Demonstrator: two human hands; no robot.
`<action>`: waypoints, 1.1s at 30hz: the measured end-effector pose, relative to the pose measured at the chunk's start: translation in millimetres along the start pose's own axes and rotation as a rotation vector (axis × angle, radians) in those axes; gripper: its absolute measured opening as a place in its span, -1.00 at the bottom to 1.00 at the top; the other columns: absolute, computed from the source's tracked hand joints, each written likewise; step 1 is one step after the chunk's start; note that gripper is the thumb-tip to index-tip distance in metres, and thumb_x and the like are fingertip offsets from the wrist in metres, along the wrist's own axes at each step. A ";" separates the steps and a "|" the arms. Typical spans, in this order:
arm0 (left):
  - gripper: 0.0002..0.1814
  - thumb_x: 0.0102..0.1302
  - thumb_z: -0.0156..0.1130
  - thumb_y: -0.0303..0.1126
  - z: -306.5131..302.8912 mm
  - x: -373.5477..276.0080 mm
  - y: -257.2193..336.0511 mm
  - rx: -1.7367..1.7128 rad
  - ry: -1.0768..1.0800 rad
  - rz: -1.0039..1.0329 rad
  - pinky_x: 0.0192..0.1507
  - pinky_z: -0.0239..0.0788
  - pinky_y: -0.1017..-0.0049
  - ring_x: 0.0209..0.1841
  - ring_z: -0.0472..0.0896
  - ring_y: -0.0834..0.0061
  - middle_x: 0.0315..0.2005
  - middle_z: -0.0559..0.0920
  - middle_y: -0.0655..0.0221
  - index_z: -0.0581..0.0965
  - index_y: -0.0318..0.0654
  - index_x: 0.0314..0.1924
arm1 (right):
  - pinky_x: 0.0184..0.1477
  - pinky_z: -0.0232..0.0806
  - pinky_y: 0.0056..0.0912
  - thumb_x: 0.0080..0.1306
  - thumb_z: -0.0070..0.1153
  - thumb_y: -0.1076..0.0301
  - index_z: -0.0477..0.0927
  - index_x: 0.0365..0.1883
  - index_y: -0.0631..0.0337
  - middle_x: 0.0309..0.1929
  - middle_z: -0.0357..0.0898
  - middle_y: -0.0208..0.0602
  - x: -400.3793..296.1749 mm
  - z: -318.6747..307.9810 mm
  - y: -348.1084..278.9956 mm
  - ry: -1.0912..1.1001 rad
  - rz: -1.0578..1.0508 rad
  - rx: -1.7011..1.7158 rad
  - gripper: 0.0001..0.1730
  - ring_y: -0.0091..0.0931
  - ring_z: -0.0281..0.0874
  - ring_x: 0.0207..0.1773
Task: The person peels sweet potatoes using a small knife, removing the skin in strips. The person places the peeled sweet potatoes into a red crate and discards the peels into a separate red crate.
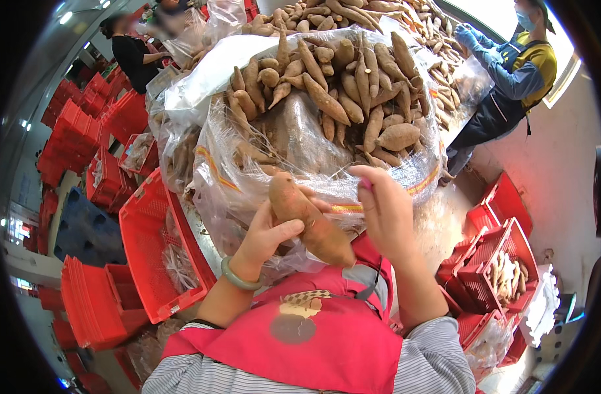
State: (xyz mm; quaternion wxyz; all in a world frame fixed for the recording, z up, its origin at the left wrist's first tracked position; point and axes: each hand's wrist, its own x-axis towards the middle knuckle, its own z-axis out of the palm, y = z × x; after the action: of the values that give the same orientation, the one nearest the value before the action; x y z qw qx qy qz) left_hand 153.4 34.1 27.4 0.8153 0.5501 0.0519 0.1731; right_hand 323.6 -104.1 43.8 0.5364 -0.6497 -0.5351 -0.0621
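Observation:
My left hand [267, 231], with a jade-coloured bangle [241, 276] on its wrist, grips a large brown root tuber [312, 224], likely a sweet potato. The tuber lies slantwise above my apron, its blunt end up and its tapered end towards my right forearm. Just right of it, my right hand [388, 212] is raised with curled fingers around a small pink object [366, 182]; most of that object is hidden. Before both hands stands an open woven plastic sack [300, 133] with many similar tubers [327, 98] inside.
More tubers [340, 12] are heaped behind the sack. Red plastic crates stand left [152, 256] and right [497, 276], the right one holding slender tubers. A masked co-worker [512, 74] stands at the far right; another person [128, 54] is at the far left. A blue pallet [89, 229] lies left.

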 end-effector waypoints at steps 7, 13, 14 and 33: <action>-0.41 0.30 0.13 -0.11 -1.0 -5.5 -17.5 -0.365 -0.141 -0.199 0.02 0.48 0.23 -0.04 0.62 0.14 -0.04 0.58 -0.07 0.32 -0.37 0.19 | -0.28 0.28 -0.40 0.20 0.08 0.28 0.49 0.09 0.18 -0.31 0.47 -0.41 5.8 15.0 4.0 -0.141 -0.365 -0.376 -0.53 -0.45 0.48 -0.29; -0.43 0.35 0.05 -0.05 4.0 -9.5 -18.6 -0.602 -0.083 -0.296 -0.05 0.52 0.17 -0.15 0.64 0.08 -0.08 0.57 -0.10 0.33 -0.35 0.18 | -0.27 0.29 -0.41 0.13 0.05 0.30 0.48 0.14 0.19 -0.29 0.47 -0.39 -2.5 22.6 12.7 -0.156 -0.353 -0.412 -0.46 -0.47 0.48 -0.27; -0.43 0.36 0.04 -0.04 2.9 -10.9 -21.3 -0.623 -0.081 -0.307 -0.05 0.51 0.17 -0.15 0.64 0.08 -0.09 0.57 -0.10 0.33 -0.35 0.17 | -0.26 0.30 -0.40 0.13 0.04 0.30 0.47 0.15 0.19 -0.29 0.47 -0.39 -3.8 24.5 14.3 -0.155 -0.343 -0.411 -0.45 -0.46 0.48 -0.26; -0.42 0.31 0.18 -0.08 9.3 -23.7 -18.8 -0.231 0.019 -0.291 0.03 0.46 0.34 -0.03 0.60 0.22 -0.11 0.58 0.05 0.33 -0.40 0.13 | -0.31 0.24 -0.54 0.37 0.11 0.33 0.57 -0.05 0.27 -0.39 0.49 -0.57 -26.3 35.0 12.6 -0.313 0.612 0.730 -0.75 -0.70 0.34 -0.35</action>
State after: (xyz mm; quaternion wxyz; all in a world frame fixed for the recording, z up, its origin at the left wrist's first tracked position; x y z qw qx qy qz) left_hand 138.1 11.6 11.3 0.8889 0.4379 0.1183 0.0635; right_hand 304.9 -92.0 4.0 0.6355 -0.5484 -0.3810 0.3877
